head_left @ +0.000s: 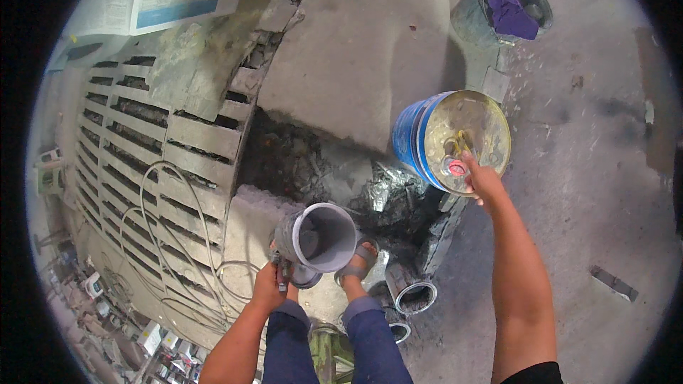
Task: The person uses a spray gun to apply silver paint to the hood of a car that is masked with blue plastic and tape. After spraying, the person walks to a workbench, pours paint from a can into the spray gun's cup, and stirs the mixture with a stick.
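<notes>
My right hand (484,181) is over the top of a blue metal drum (413,135), its fingers closed at a small red cap (456,168). That cap is beside a dark round opening and a yellowish handle (462,141) on the worn lid. Low in front of me, my left hand (267,286) is closed around a dark tool (284,276) whose kind I cannot make out. Just beyond it, touching or very near, is a grey tub (324,238), tilted with its mouth toward me and grey inside. A smaller round rim (306,277) shows below the tub.
A debris-filled pit (306,156) with crumpled foil (384,185) lies ahead. Slatted grating (142,142) and a looped hose (206,227) are at left. Metal cylinders (414,297) lie by my right foot. A bucket (469,14) holding a purple cloth (511,16) stands far right.
</notes>
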`<control>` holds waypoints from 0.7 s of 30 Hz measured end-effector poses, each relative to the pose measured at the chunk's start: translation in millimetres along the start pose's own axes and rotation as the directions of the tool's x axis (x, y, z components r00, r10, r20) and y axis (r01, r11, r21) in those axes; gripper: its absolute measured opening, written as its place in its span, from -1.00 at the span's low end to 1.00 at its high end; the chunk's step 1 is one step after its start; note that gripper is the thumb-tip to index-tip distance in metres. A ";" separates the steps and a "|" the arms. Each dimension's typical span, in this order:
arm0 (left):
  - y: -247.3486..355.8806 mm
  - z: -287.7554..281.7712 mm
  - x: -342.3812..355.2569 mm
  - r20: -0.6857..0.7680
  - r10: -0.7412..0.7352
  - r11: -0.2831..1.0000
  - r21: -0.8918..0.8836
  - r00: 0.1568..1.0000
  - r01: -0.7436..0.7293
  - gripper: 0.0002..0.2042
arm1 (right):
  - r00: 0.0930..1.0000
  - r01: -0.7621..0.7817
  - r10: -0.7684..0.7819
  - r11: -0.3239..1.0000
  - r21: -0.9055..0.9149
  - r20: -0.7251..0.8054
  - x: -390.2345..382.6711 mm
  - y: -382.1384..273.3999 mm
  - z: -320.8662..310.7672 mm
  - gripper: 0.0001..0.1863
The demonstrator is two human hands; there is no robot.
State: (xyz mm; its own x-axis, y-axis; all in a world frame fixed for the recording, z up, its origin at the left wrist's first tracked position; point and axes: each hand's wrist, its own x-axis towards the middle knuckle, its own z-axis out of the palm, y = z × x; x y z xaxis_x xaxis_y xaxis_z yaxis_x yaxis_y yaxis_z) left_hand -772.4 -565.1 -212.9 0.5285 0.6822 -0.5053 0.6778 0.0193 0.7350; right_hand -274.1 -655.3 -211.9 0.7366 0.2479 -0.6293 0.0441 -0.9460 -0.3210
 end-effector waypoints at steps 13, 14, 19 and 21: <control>-18.1 5.6 1.5 -0.017 -0.008 1.000 0.002 1.000 0.008 -0.83 | 0.882 0.411 -0.449 0.588 -0.696 0.142 -22.0 -36.9 13.5 -0.76; -21.0 5.2 1.6 -0.018 -0.001 1.000 0.026 1.000 0.002 -0.83 | 0.836 0.477 -0.529 0.563 -0.675 0.149 -20.8 -31.6 14.8 -0.76; -14.5 3.6 5.1 -0.045 0.050 0.998 0.049 0.998 -0.048 -0.84 | 0.694 0.625 -0.716 0.549 -0.555 0.072 -27.4 -3.1 5.5 -0.78; -14.3 3.6 4.5 -0.033 0.000 0.999 0.034 0.999 0.001 -0.84 | 0.715 0.610 -0.687 0.705 -0.361 -0.133 -17.5 4.7 4.8 -0.78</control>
State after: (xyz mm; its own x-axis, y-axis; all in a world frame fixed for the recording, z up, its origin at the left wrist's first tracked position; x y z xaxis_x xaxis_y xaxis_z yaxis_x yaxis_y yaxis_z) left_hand -777.9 -564.9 -227.3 0.5113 0.7062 -0.4897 0.6954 -0.0052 0.7186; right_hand -290.0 -663.1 -205.8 0.5858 0.7992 -0.1349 0.7246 -0.5910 -0.3547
